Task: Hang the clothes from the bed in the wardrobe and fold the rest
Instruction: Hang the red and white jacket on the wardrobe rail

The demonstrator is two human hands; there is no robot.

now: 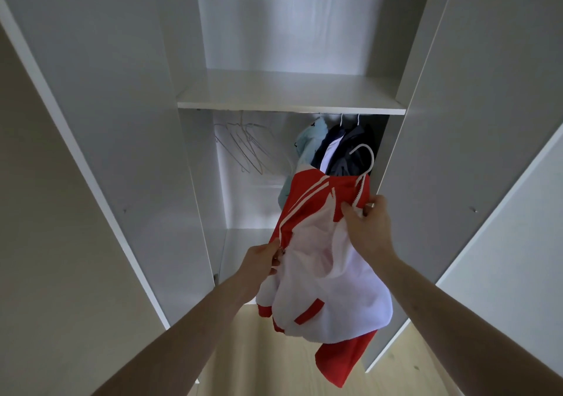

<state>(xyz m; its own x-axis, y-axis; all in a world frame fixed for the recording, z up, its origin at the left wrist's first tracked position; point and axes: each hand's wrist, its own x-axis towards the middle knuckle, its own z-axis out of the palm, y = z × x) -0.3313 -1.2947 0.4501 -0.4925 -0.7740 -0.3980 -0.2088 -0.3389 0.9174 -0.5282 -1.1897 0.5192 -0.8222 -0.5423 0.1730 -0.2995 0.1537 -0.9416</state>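
Holding: a red and white jacket (320, 261) hangs between both hands in front of the open wardrobe (289, 103), already mounted on a white hanger (365, 158) whose hook rises just above the right hand.
Right hand: the right hand (368, 228) pinches the collar edge by the zip, thumb and fingers curled into the cloth, probably to keep the neck seated on the hanger's shoulders.
Left hand: the left hand (262, 261) pinches the red front edge lower down, fingers closed on the fabric; this looks like a tug to straighten the front so that the garment hangs evenly.
Jacket position: it sits below the shelf line and lower than the rail, not yet hooked; its hem and one red sleeve dangle beneath both hands.
Beyond the right hand: a dark jacket (350, 148) and a pale blue garment (307, 142) hang already, just behind the hook.
Beyond the left hand: several empty hangers (249, 145) hang in a bunch, well apart from the hung clothes.
Next move, as judged: lift the hook to the rail in the gap beside the pale blue garment; the slack sleeve may snag.
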